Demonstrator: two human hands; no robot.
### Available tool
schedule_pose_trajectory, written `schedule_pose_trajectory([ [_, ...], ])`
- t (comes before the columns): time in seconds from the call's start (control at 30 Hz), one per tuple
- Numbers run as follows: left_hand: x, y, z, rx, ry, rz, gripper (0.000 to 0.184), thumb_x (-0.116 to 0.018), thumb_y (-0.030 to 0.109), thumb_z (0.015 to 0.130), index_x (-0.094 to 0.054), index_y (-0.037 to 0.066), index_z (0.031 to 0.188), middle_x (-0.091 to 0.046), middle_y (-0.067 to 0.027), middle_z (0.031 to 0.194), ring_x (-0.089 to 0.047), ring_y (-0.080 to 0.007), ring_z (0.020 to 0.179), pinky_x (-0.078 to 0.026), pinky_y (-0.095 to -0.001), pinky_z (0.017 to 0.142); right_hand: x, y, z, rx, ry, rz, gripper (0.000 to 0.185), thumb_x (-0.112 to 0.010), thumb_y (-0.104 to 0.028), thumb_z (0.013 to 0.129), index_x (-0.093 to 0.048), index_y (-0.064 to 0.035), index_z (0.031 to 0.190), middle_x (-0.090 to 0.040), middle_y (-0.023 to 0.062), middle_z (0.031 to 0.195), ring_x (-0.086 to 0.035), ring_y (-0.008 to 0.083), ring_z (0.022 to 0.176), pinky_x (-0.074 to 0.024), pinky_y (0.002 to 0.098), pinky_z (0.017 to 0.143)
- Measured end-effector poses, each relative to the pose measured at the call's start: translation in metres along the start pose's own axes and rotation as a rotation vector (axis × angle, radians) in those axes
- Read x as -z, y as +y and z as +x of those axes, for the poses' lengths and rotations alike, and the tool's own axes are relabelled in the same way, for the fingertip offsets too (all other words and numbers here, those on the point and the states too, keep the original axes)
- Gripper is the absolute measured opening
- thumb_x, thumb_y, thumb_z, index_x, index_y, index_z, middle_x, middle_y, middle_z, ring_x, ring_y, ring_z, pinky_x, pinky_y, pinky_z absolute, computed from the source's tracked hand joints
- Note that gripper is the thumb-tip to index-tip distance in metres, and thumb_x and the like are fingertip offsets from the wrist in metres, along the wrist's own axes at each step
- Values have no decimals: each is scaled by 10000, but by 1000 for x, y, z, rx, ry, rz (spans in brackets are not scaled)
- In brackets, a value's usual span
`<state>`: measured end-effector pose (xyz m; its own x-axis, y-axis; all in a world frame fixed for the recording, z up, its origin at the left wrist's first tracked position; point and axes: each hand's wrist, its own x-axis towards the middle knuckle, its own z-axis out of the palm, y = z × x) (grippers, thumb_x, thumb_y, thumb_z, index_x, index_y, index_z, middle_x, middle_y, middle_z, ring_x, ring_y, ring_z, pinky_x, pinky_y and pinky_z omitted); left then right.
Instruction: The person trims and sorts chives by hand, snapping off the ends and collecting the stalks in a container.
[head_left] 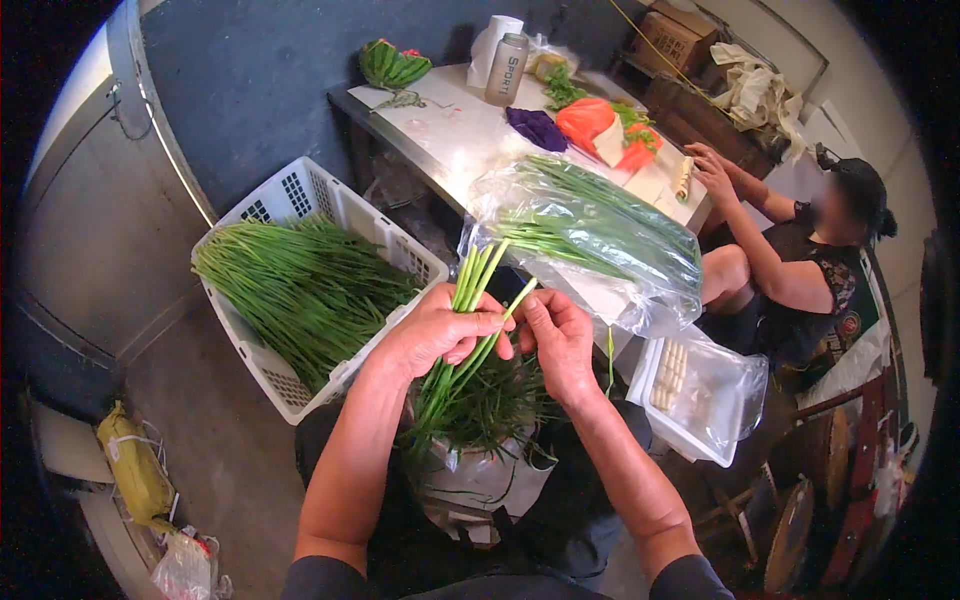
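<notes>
My left hand (437,330) is closed around a small bunch of long green stalks (476,275), held upright above my lap with their pale cut ends on top. Close beside it, my right hand (557,335) pinches near the end of one stalk (518,297) that leans out of the bunch to the right. Below both hands, a heap of thin dark green trimmings (490,405) lies over a whitish container between my knees. Just beyond, a clear plastic bag (660,250) of similar stalks rests on the table.
At left stands a white crate (270,385) full of green stalks. The table (450,150) carries a bottle (507,70), watermelon (393,65) and orange bag (590,125). A co-worker (800,250) sits at right, near a lined white bin (700,440).
</notes>
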<state>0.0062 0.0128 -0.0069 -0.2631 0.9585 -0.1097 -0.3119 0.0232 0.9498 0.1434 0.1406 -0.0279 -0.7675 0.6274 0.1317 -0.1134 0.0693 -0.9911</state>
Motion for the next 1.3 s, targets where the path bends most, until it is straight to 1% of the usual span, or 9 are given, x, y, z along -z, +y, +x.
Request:
schedule_pose_trajectory([
  [0.2, 5, 7, -5, -54, -44, -90, 193, -635, 166, 862, -653, -15, 925, -683, -158, 757, -447, -61, 442, -327, -195, 404, 7, 25, -1, -62, 76, -120, 171, -656, -139, 889, -614, 7, 967, -617, 1, 749, -545, 65, 604, -467, 231, 558],
  [0.27, 7, 8, -7, -155, -20, -130, 198, -601, 164, 886, -642, -14, 963, -685, -152, 779, -494, -83, 508, -367, -199, 456, 12, 45, -4, 59, 75, -244, 159, -680, -112, 849, -633, 9, 942, -649, 46, 769, -570, 90, 610, -487, 260, 578],
  [0.4, 9, 13, -10, -209, 67, -139, 218, -592, 205, 891, -633, 3, 962, -685, -153, 793, -537, -118, 567, -414, -225, 530, 16, 39, -10, 107, -74, -553, 174, -710, -160, 822, -641, -7, 778, -627, 138, 696, -608, 215, 579, -481, 338, 568],
  [0.47, 12, 13, -11, -223, 63, -136, 226, -607, 216, 885, -633, 10, 975, -688, -134, 810, -585, -143, 623, -439, -240, 570, 17, 25, -12, 74, -159, -922, 256, -702, -218, 829, -603, -3, 730, -600, 154, 648, -596, 302, 569, -468, 380, 552],
  [0.6, 18, 10, -9, -328, 79, -189, 275, -650, 239, 859, -626, -6, 984, -679, -121, 827, -658, -223, 726, -506, -316, 682, 21, 31, -4, 77, -140, -916, 288, -673, -237, 845, -572, -6, 705, -579, 184, 674, -583, 355, 609, -459, 416, 565],
  [0.67, 19, 10, -7, -392, 109, -185, 277, -653, 238, 859, -618, -13, 970, -671, -121, 823, -660, -232, 726, -517, -330, 710, 21, 27, 5, 302, -82, -832, 214, -657, -189, 847, -577, -14, 752, -577, 187, 714, -590, 362, 656, -463, 419, 591],
  [0.8, 19, 15, -9, -337, 158, -244, 243, -637, 226, 873, -614, -2, 956, -641, -93, 764, -619, -198, 653, -498, -311, 641, 18, 15, 31, 495, 17, -836, 105, -643, -115, 822, -597, -27, 856, -600, 168, 816, -606, 374, 733, -480, 439, 634],
  [0.9, 20, 16, -8, -284, 153, -337, 239, -612, 264, 910, -596, 26, 927, -514, -9, 621, -431, -98, 495, -346, -261, 479, 20, 6, 59, 548, 42, -941, 121, -650, -106, 813, -617, -24, 897, -605, 156, 861, -610, 348, 721, -485, 424, 629],
  [1.3, 25, 11, -5, -253, 209, -359, 152, -646, 176, 881, -577, 42, 868, -459, 23, 578, -376, -67, 424, -281, -248, 423, 28, 13, 113, 609, -64, -1429, 86, -603, -133, 796, -571, -53, 790, -555, 151, 839, -610, 371, 711, -484, 473, 613],
])
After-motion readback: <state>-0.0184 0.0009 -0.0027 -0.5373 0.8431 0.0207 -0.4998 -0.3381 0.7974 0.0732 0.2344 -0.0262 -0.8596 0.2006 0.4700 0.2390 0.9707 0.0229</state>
